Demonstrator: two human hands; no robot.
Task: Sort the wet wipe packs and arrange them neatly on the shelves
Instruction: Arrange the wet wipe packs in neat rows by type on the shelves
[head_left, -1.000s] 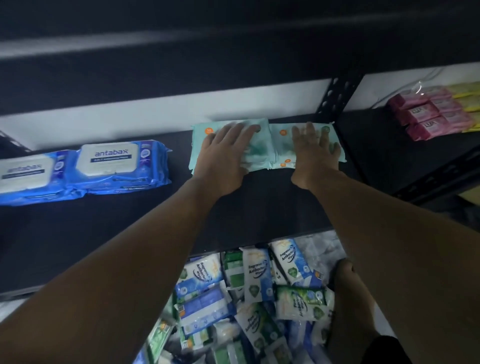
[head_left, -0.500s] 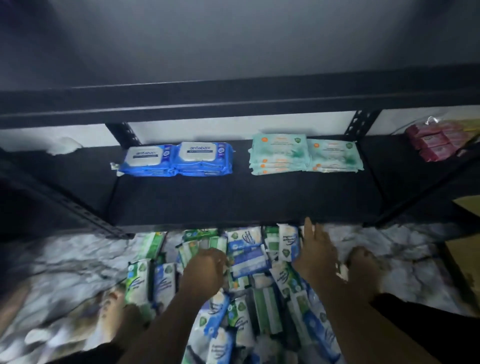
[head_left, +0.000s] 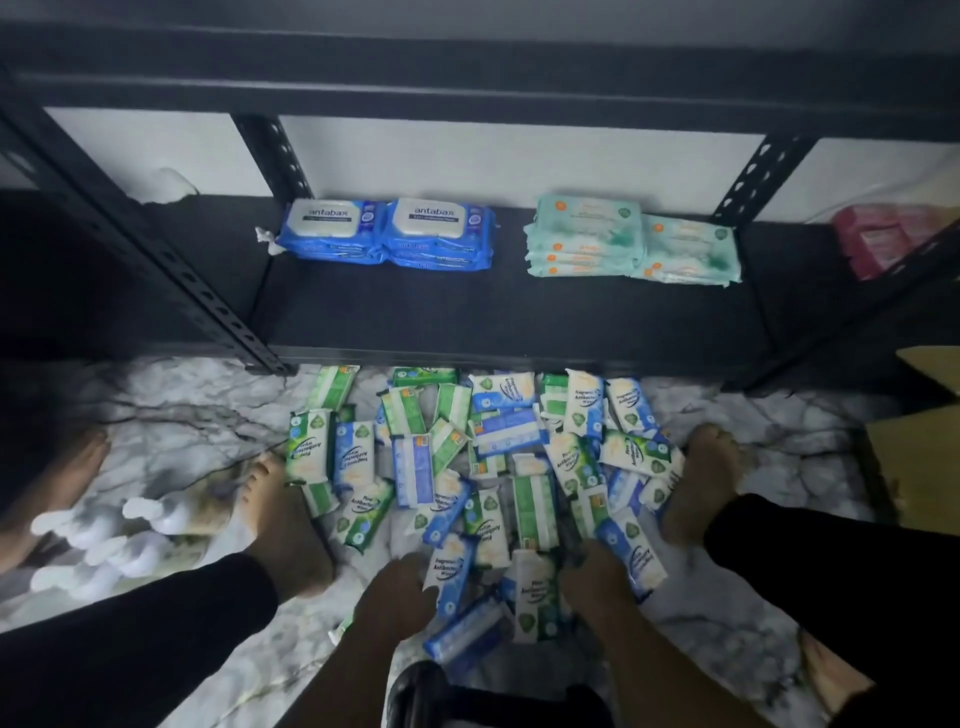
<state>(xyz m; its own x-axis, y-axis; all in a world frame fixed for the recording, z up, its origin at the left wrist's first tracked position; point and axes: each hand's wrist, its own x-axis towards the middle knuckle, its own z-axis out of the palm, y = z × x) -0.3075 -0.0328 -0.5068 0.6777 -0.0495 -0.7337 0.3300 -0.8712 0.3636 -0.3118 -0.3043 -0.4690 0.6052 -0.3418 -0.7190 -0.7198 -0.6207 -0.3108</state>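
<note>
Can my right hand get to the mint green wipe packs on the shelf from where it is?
Probably yes. The right hand is down in the floor pile, but the shelf is open at the front and bare before the mint green packs, so nothing seems to block it.

We count two stacks of blue antabax packs (head_left: 332, 234), two stacks of mint-green packs (head_left: 587, 234), and small packs (head_left: 413, 467) too many to number.
</note>
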